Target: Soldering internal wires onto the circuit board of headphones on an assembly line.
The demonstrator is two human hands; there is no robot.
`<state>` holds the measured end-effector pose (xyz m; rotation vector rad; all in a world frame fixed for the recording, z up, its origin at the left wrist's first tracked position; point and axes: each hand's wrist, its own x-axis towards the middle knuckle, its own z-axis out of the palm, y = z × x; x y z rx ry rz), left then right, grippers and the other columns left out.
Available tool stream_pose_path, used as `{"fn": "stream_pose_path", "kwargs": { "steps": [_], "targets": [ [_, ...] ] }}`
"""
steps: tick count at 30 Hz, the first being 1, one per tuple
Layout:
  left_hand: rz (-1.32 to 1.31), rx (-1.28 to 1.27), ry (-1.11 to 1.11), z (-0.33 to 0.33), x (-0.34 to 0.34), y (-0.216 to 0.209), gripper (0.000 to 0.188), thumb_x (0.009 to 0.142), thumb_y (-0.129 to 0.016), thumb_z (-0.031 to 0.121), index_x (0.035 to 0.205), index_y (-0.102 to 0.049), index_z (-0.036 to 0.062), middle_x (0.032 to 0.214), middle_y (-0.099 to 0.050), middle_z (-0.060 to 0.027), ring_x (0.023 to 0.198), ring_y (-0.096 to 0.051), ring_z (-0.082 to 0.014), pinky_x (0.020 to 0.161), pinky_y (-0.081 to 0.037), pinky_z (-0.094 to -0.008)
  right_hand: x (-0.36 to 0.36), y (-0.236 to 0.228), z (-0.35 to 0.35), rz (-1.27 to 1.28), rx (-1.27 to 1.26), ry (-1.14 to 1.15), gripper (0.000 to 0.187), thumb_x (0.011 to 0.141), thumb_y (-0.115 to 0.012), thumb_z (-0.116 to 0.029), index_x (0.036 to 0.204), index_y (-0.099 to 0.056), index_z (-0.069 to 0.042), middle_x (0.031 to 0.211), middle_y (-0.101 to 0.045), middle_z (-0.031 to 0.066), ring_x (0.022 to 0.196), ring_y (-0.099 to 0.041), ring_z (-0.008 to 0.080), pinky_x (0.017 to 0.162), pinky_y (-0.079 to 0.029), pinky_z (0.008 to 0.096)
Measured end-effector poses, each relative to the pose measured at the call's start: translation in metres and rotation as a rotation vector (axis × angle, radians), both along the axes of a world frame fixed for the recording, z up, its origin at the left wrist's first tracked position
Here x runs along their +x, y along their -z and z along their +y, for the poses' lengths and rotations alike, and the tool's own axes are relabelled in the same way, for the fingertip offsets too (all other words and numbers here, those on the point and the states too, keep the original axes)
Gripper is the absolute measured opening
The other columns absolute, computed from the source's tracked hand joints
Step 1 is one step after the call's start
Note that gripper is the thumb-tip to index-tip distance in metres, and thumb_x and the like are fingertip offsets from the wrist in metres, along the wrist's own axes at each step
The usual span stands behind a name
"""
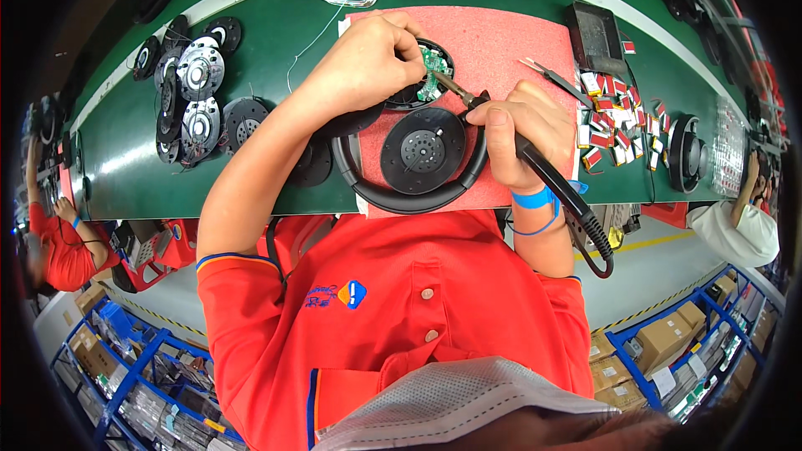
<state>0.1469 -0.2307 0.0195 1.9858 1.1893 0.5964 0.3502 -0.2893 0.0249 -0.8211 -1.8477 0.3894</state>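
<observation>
Evidently for steady aim, the right hand (525,135) wraps round the soldering iron (558,182), tip at the green board (433,66) on the pink mat (510,42); left hand (368,63) curled close, grip hidden

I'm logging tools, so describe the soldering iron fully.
The soldering iron has a slim metal barrel, a smooth black handle that looks plastic, and a ribbed cord sleeve. Gripped in the right hand, it slants up-left across the pink mat, pointing at the green circuit board; whether its tip touches the board is unclear.
</observation>
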Motion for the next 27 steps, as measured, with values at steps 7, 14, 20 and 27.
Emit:
{"fn": "stream_pose_path", "kwargs": {
  "steps": [7, 14, 20, 27],
  "targets": [
    [-0.043, -0.064, -0.028, 0.0004, 0.0008, 0.0016, 0.013, 0.068, -0.064, 0.008, 0.073, -0.069, -0.0033, 0.098, -0.066, -0.0122, 0.088, -0.060, -0.0272, 0.080, -0.047, -0.0349, -0.0008, 0.0012, 0.0014, -0.017, 0.009, 0.003, 0.018, 0.082, -0.056, -0.003, 0.066, -0.063, 0.000, 0.059, -0.061, 0.0070, 0.047, -0.048, 0.0183, 0.045, -0.037, 0.0307],
    [-0.030, -0.071, -0.047, -0.0005, 0.0025, 0.0003, 0.013, 0.067, -0.064, 0.008, 0.072, -0.068, -0.0034, 0.097, -0.066, -0.0125, 0.084, -0.061, -0.0279, 0.080, -0.047, -0.0353, -0.0024, 0.0022, 0.0015, 0.000, 0.019, -0.005, 0.017, 0.081, -0.056, -0.003, 0.067, -0.064, 0.000, 0.057, -0.059, 0.0071, 0.046, -0.047, 0.0183, 0.045, -0.036, 0.0308],
    [-0.021, -0.017, -0.053, -0.0013, 0.0032, 0.0007, 0.013, 0.066, -0.065, 0.009, 0.070, -0.068, -0.0031, 0.096, -0.066, -0.0128, 0.084, -0.060, -0.0283, 0.080, -0.047, -0.0356, 0.0011, -0.0032, -0.0013, 0.010, -0.001, 0.001, 0.017, 0.081, -0.054, -0.002, 0.067, -0.063, 0.001, 0.057, -0.059, 0.0088, 0.046, -0.046, 0.0186, 0.045, -0.036, 0.0306],
    [-0.015, -0.037, -0.045, -0.0006, 0.0018, 0.0001, 0.013, 0.066, -0.065, 0.009, 0.070, -0.068, -0.0027, 0.097, -0.066, -0.0137, 0.085, -0.060, -0.0290, 0.079, -0.048, -0.0358, 0.0006, -0.0023, -0.0008, 0.011, 0.008, -0.006, 0.019, 0.082, -0.054, -0.003, 0.066, -0.063, 0.001, 0.057, -0.058, 0.0084, 0.046, -0.047, 0.0186, 0.045, -0.035, 0.0308]
  ]
}}
